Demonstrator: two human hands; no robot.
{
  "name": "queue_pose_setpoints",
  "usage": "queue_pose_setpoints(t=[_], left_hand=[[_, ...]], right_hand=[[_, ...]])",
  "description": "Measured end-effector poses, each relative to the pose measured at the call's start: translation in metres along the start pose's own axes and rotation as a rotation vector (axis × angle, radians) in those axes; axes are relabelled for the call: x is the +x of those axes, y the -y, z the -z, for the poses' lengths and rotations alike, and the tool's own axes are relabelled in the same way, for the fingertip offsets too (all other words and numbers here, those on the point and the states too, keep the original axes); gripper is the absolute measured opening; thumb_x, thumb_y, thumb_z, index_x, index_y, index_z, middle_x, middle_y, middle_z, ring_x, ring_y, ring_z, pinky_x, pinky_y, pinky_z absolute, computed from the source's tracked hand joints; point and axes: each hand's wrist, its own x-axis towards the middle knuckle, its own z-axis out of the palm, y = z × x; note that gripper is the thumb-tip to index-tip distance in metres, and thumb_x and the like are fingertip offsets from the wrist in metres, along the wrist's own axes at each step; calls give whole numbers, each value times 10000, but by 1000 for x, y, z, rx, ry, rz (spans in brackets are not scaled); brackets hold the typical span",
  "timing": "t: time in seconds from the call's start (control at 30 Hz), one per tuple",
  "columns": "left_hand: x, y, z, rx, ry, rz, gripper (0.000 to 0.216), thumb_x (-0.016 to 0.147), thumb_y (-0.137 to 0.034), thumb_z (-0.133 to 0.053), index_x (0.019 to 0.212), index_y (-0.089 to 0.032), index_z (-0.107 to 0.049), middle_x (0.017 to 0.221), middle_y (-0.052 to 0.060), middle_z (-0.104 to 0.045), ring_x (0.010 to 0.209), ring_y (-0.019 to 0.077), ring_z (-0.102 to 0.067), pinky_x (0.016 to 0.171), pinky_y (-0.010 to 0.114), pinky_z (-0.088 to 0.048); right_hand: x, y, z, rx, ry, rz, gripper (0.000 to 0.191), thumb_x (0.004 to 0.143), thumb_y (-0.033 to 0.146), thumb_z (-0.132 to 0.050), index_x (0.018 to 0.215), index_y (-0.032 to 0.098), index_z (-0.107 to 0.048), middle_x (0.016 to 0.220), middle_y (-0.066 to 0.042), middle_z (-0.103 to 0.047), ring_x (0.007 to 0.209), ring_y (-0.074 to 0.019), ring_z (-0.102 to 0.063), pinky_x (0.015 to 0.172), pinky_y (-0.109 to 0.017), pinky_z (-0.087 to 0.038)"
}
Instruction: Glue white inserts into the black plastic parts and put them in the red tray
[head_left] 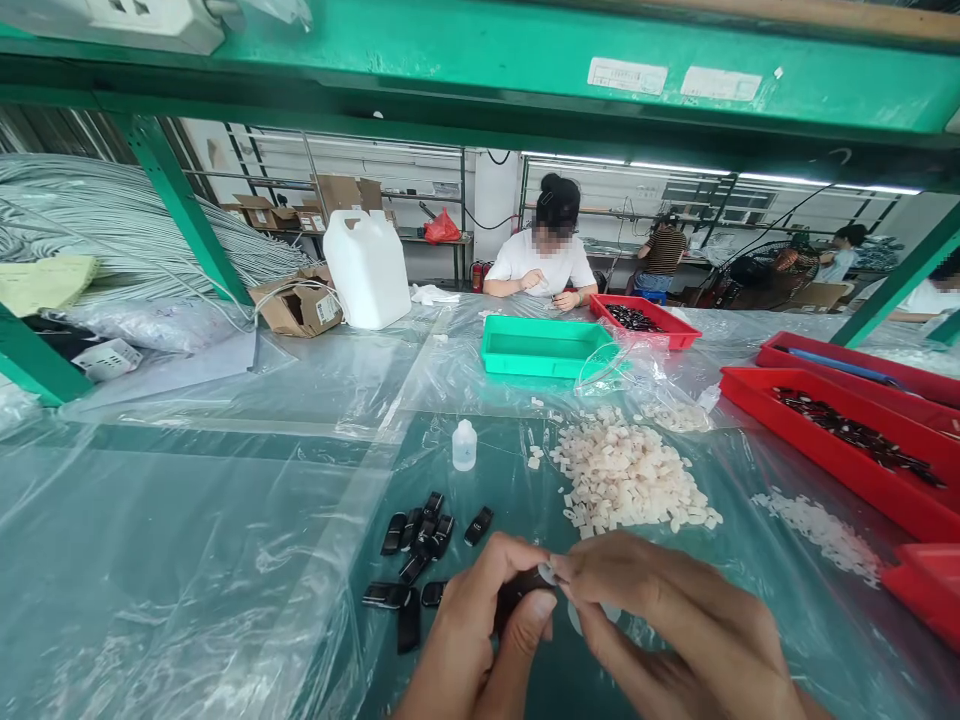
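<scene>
My left hand point(476, 625) is closed round a small black plastic casing point(516, 592), with the thumb along its near side. At the casing's end my right hand point(667, 610) pinches a small pale piece point(547, 573) between thumb and fingertips. The fingers partly cover both parts. Left of my hands lie several similar black casings point(431, 530) in a loose group, and a single black casing point(478, 525) sits apart. Beyond my right hand spreads a heap of small cream-white pieces point(630, 475). A small translucent bottle point(464, 447) stands upright behind the casings.
Clear plastic sheeting point(225, 560) covers the table. A green tray point(547, 350) stands ahead, and red trays point(832, 440) with dark parts line the right. A white jug point(367, 268) is at back left. A green shelf beam point(480, 70) crosses overhead. A co-worker point(544, 250) sits opposite.
</scene>
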Motion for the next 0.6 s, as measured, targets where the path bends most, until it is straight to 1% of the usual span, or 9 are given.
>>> queue_pose_setpoints(t=[0.13,0.2,0.33,0.43,0.53,0.6], left_hand=[[0,1,2,-19,10,-1,275,1088,-463,-464,1004,-250,-616,743,-21,-569,640,151,-492,604,265,-357],[0,3,3,-21,18,0,303,1083,-489,-473,1004,-244,-632,748,-15,-571,655,157,-489,608,266,-361],[1,4,7,-33,36,12,306,1061,-509,-528,1001,-237,-654,752,-18,-528,672,161,-491,610,263,-363],[1,5,11,-19,62,36,240,1057,-457,-564,1020,-242,-664,793,-5,-565,734,177,-530,692,271,-408],[3,6,13,13,74,57,210,1053,-439,-575,1041,-250,-664,895,23,-638,833,202,-588,789,293,-439],[4,7,12,17,76,55,189,1041,-438,-593,1043,-261,-660,885,12,-639,826,201,-597,786,288,-446]], right_hand=[[-2,-2,1,-15,20,42,324,957,11,-601,1214,207,-588,1031,-49,-719,945,-159,-733,875,-244,-618],[-5,-3,-2,-35,26,71,317,955,12,-600,1205,207,-598,1029,-51,-731,976,-177,-736,914,-272,-629],[-9,-3,-11,-84,-39,54,266,992,78,-575,1191,243,-634,954,-24,-751,904,-190,-753,861,-304,-663],[-7,-2,-14,-95,-61,72,205,1011,83,-558,1139,210,-655,959,-27,-758,914,-169,-750,856,-256,-653],[-5,-4,-9,-134,28,129,197,1038,101,-533,1169,171,-662,1045,-47,-765,1036,-156,-733,973,-226,-602],[-3,-8,-3,-168,92,157,229,1063,138,-499,1219,152,-666,1120,-69,-760,1131,-173,-708,1029,-254,-574]])
